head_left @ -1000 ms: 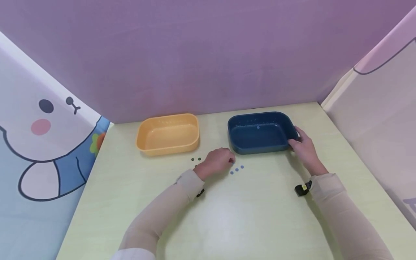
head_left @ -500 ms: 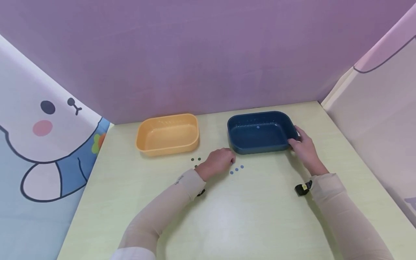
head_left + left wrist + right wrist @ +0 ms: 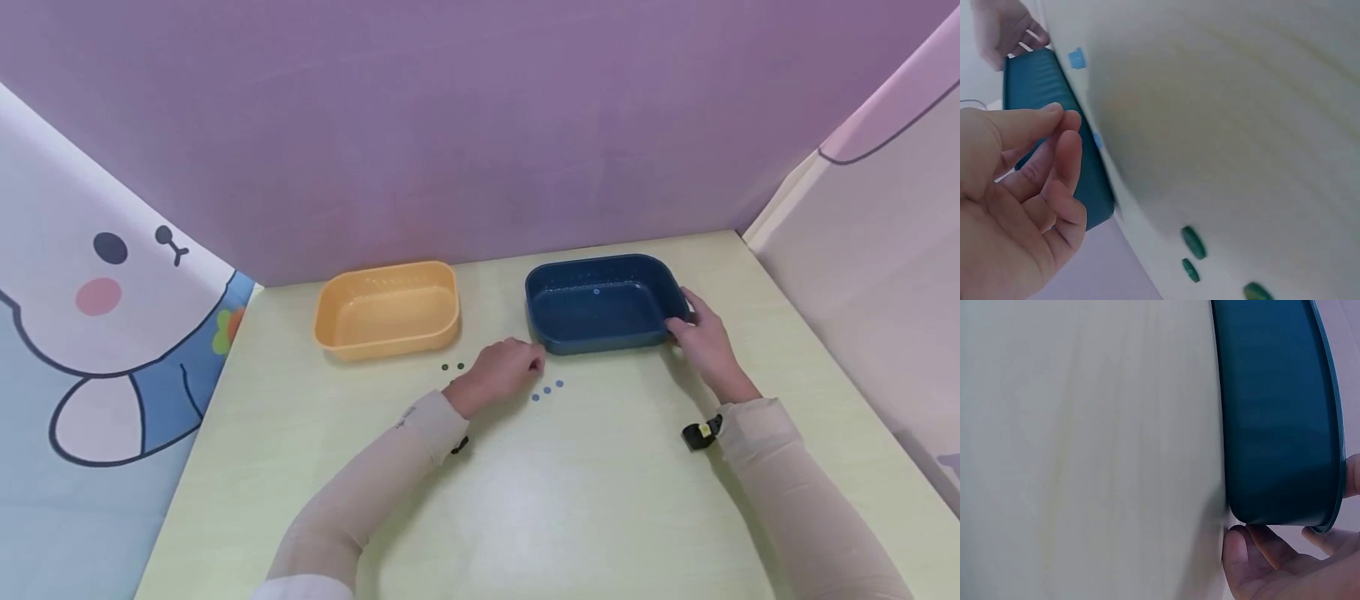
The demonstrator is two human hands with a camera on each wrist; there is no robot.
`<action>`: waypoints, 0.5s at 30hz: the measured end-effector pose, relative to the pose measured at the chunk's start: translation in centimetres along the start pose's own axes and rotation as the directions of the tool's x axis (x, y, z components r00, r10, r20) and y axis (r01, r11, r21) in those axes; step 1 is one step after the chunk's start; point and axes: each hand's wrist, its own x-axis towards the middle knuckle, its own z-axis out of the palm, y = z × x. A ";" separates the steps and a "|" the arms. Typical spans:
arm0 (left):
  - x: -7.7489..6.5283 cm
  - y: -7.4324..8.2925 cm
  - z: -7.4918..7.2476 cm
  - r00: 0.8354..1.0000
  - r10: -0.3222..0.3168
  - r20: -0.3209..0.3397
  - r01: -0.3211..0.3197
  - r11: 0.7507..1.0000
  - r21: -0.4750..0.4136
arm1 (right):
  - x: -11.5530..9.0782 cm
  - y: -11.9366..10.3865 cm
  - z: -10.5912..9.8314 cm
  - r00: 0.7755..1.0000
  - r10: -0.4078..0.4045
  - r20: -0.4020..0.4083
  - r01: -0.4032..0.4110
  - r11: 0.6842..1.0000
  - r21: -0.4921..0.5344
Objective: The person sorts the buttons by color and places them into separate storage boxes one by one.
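Note:
My left hand [image 3: 504, 367] hovers just above the table in front of the dark blue tray [image 3: 592, 321], thumb and index fingertips pinched together. A small blue disc seems to be between them, though the fingers hide it. Beside that hand lie several small blue discs [image 3: 547, 390] in a slanted row. In the left wrist view, dark green discs [image 3: 1194, 242] lie on the table to the right below the hand. My right hand [image 3: 705, 342] grips the tray's near right corner, thumb at the rim. One blue disc [image 3: 596, 292] is inside this tray.
A yellow tray [image 3: 386, 323] stands on the left of the pale table [image 3: 510, 508], apart from the blue one. Behind both rises a purple cloth wall [image 3: 480, 142]. Printed cloth panels [image 3: 105, 358] border the left and right sides.
My left hand has lifted slightly off the table; the blue spot seen under its fingertips a second ago is hidden now. The right hand stays at the blue tray.

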 end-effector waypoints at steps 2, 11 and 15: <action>-0.1 0.3 -0.5 1.000 -0.019 0.001 0.019 0.997 -0.076 | 0.0 0.0 0.0 1.000 0.000 -0.003 0.000 1.000 -0.002; 0.0 1.0 -2.4 0.997 -0.059 -0.048 0.028 0.872 -0.488 | 0.1 0.0 0.0 1.000 -0.001 -0.005 0.001 1.000 -0.003; 0.3 1.2 -3.0 0.992 -0.091 -0.087 0.023 0.814 -0.580 | 0.1 0.0 0.1 1.000 0.011 0.002 -0.011 1.000 0.002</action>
